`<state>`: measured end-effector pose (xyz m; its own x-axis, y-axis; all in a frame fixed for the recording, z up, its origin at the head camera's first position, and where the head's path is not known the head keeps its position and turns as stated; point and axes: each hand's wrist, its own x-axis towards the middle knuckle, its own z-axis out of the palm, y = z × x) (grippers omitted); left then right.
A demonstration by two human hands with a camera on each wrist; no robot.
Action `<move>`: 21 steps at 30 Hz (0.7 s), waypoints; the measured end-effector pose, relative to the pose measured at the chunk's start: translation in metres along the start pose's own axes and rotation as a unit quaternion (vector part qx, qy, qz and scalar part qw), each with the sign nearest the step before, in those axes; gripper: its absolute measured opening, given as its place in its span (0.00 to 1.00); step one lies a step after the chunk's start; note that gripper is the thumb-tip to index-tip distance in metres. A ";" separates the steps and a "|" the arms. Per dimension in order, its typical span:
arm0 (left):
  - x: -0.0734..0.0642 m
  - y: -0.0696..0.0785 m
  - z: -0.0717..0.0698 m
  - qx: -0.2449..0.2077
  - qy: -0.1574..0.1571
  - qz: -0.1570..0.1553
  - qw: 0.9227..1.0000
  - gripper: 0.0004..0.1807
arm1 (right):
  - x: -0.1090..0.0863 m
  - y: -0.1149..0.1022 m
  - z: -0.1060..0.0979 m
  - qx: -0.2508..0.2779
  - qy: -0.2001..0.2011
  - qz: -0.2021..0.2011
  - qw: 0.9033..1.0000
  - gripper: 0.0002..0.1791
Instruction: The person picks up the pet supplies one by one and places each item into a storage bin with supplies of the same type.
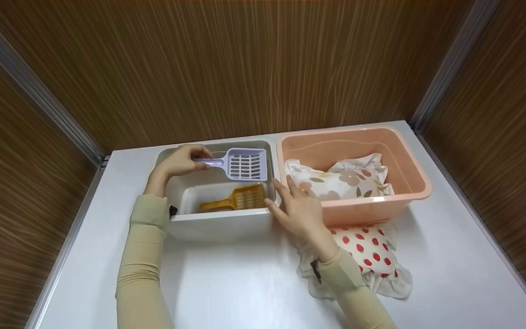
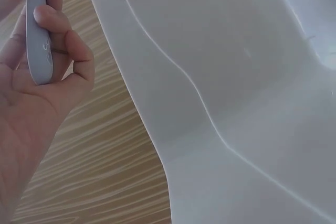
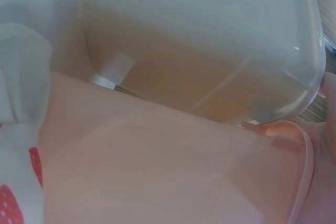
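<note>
My left hand (image 1: 181, 161) grips the handle of a lilac slotted litter scoop (image 1: 246, 164), held level over the grey-white bin (image 1: 226, 224). In the left wrist view the fingers curl around the scoop's handle (image 2: 39, 40). A brown-yellow litter scoop (image 1: 238, 199) lies inside that bin, below the lilac one. My right hand (image 1: 300, 211) rests with fingers spread where the rims of the grey-white bin and the peach bin (image 1: 363, 212) meet. Only a part of the right hand (image 3: 328, 129) shows at the edge of its wrist view, beside both rims.
A floral frilled pillow (image 1: 345, 180) lies inside the peach bin. A strawberry-print pillow (image 1: 372, 251) with ruffled edges lies on the white table (image 1: 235, 283) in front of it, partly behind the right forearm. Wood-grain panels (image 1: 263, 68) enclose the back and sides.
</note>
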<state>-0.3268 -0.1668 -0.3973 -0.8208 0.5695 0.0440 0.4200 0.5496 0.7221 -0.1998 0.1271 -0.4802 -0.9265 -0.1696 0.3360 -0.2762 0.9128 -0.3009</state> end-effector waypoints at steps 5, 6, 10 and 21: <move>0.002 -0.003 0.000 0.001 -0.007 -0.006 1.000 0.14 | 0.000 -0.001 -0.001 0.005 -0.008 0.003 1.000 0.34; 0.004 -0.008 0.001 -0.001 -0.007 -0.008 1.000 0.14 | 0.000 -0.001 -0.002 0.007 -0.009 0.004 1.000 0.34; 0.012 -0.028 0.003 -0.002 -0.009 -0.016 1.000 0.15 | 0.000 -0.001 -0.002 0.010 -0.018 0.008 1.000 0.34; 0.016 -0.034 0.005 -0.001 -0.023 -0.028 0.999 0.14 | 0.001 -0.002 -0.003 0.010 -0.022 0.009 1.000 0.34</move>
<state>-0.3523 -0.1734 -0.4247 -0.8239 0.5660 -0.0278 0.3740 0.5799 0.7238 -0.1993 0.1261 -0.4771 -0.9420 -0.1693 0.2898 -0.2632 0.9085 -0.3246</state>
